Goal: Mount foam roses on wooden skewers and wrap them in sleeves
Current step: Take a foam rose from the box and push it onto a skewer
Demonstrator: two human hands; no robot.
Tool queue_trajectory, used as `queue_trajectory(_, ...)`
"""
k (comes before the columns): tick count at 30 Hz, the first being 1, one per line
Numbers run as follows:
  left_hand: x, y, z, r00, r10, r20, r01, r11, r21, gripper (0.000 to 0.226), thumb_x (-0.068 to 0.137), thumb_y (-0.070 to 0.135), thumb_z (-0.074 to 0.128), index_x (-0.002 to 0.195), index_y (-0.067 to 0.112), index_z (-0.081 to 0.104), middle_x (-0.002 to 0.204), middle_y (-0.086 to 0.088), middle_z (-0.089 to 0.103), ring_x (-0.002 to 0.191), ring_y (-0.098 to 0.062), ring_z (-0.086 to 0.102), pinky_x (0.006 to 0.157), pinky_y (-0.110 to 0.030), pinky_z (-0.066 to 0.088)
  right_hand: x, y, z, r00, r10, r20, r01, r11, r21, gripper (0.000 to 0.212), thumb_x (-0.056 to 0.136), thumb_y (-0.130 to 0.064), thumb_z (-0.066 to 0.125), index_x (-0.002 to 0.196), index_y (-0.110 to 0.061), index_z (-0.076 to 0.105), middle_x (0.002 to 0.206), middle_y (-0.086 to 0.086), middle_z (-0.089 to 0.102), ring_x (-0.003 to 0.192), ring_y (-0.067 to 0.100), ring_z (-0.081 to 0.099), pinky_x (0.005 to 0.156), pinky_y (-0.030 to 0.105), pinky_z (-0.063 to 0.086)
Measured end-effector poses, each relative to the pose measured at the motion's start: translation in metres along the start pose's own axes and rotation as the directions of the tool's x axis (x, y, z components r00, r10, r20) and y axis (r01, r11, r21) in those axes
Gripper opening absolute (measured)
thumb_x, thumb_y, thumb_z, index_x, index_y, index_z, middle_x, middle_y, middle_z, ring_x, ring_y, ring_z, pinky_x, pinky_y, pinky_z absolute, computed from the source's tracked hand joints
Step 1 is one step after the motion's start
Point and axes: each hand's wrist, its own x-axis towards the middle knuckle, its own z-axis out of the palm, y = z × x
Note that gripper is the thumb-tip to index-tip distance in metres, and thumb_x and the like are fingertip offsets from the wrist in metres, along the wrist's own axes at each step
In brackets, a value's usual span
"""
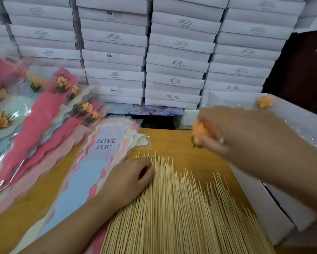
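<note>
A wide spread of wooden skewers lies on the wooden table, points facing away from me. My left hand rests on the skewers' left edge with its fingers curled down among the tips. My right hand, blurred by motion, holds an orange foam rose above the table's far right part. A stack of "LOVE YOU" sleeves lies left of the skewers. Another orange rose sits in the open box at right.
Several wrapped roses in pink and blue sleeves are piled at the left. White cartons are stacked in a wall behind the table. A white box with clear plastic borders the table's right side.
</note>
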Motion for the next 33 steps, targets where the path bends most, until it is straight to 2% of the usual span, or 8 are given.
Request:
queue_trajectory(3, 0.0, 0.0, -0.002, 0.997, 0.031, -0.064, -0.04, 0.99, -0.136, 0.011, 0.092, 0.027, 0.06, 0.087, 0.032, 0.052, 0.078, 0.014, 0.054, 0.077, -0.008, 0.054, 0.063, -0.026, 0.044, -0.004, -0.022, 0.035, 0.996, -0.086, 0.019, 0.085, 0.995, 0.051, 0.024, 0.097, -0.047, 0.022, 0.107, -0.034, 0.039, 0.103, -0.012, 0.051, 0.085, 0.012, 0.056, 0.064, 0.031, 0.039)
queue_trajectory(6, 0.0, 0.0, -0.003, 0.994, 0.092, -0.059, -0.103, 0.967, -0.234, 0.036, 0.085, 0.033, 0.066, 0.118, 0.031, 0.052, 0.102, 0.017, 0.056, 0.093, -0.008, 0.056, 0.073, -0.021, 0.046, 0.007, -0.032, 0.073, 0.996, -0.085, 0.021, 0.082, 0.989, 0.125, 0.021, 0.101, -0.036, 0.039, 0.121, -0.03, 0.035, 0.108, -0.01, 0.047, 0.083, 0.016, 0.047, 0.056, 0.029, 0.03)
queue_trajectory(9, 0.001, 0.003, -0.002, 0.985, 0.165, -0.046, -0.172, 0.947, -0.27, 0.054, 0.082, 0.043, 0.064, 0.131, 0.026, 0.049, 0.117, 0.016, 0.055, 0.105, -0.006, 0.053, 0.082, -0.017, 0.042, 0.015, -0.039, 0.098, 0.994, -0.099, -0.035, 0.105, 0.967, 0.232, 0.025, 0.1, -0.038, 0.044, 0.121, -0.03, 0.033, 0.108, -0.012, 0.047, 0.081, 0.009, 0.046, 0.054, 0.022, 0.028)
queue_trajectory(15, 0.003, -0.002, 0.001, 0.992, 0.094, -0.085, -0.115, 0.949, -0.293, 0.037, 0.087, 0.031, 0.065, 0.122, 0.026, 0.055, 0.112, 0.014, 0.059, 0.103, -0.008, 0.056, 0.083, -0.026, 0.048, 0.018, -0.04, 0.127, 0.991, -0.074, -0.108, 0.116, 0.885, 0.452, 0.03, 0.096, -0.047, 0.046, 0.12, -0.038, 0.03, 0.104, -0.023, 0.042, 0.073, -0.003, 0.05, 0.054, 0.013, 0.034)
queue_trajectory(20, 0.007, -0.005, 0.002, 0.978, -0.099, -0.186, 0.018, 0.919, -0.394, 0.029, 0.085, 0.019, 0.073, 0.101, 0.037, 0.058, 0.091, 0.017, 0.064, 0.086, -0.005, 0.06, 0.07, -0.013, 0.044, 0.02, -0.031, 0.144, 0.987, 0.048, -0.156, 0.024, 0.902, 0.431, 0.036, 0.094, -0.051, 0.032, 0.128, -0.036, 0.033, 0.08, -0.023, 0.042, 0.06, 0.0, 0.048, 0.048, 0.019, 0.037)
queue_trajectory(23, 0.011, -0.007, -0.001, 0.951, -0.266, -0.157, 0.123, 0.791, -0.599, 0.019, 0.082, 0.024, 0.075, 0.098, 0.024, 0.065, 0.092, 0.005, 0.07, 0.086, -0.011, 0.064, 0.076, -0.026, 0.051, 0.02, -0.026, 0.153, 0.994, 0.059, -0.09, -0.023, 0.933, 0.359, 0.025, 0.098, -0.048, 0.035, 0.12, -0.038, 0.032, 0.064, -0.01, 0.051, 0.055, 0.004, 0.051, 0.047, 0.024, 0.041)
queue_trajectory(26, 0.013, -0.006, -0.005, 0.928, -0.363, -0.082, 0.171, 0.611, -0.773, 0.034, 0.073, 0.035, 0.071, 0.1, 0.014, 0.066, 0.096, -0.01, 0.072, 0.089, -0.02, 0.065, 0.079, -0.035, 0.05, 0.018, -0.027, 0.158, 0.997, 0.06, -0.048, -0.043, 0.952, 0.304, 0.025, 0.097, -0.048, 0.036, 0.119, -0.038, 0.03, 0.059, -0.009, 0.049, 0.05, 0.003, 0.047, 0.043, 0.024, 0.03)
queue_trajectory(33, 0.014, -0.008, -0.005, 0.912, -0.41, 0.017, 0.206, 0.423, -0.882, 0.016, 0.093, 0.014, 0.061, 0.108, 0.01, 0.061, 0.067, 0.007, 0.062, 0.057, 0.0, 0.056, 0.057, -0.011, 0.046, 0.017, -0.028, 0.166, 0.999, 0.048, -0.009, -0.043, 0.954, 0.295, 0.038, 0.094, -0.043, 0.036, 0.129, -0.036, 0.023, 0.056, -0.008, 0.049, 0.048, 0.003, 0.047, 0.042, 0.026, 0.029)
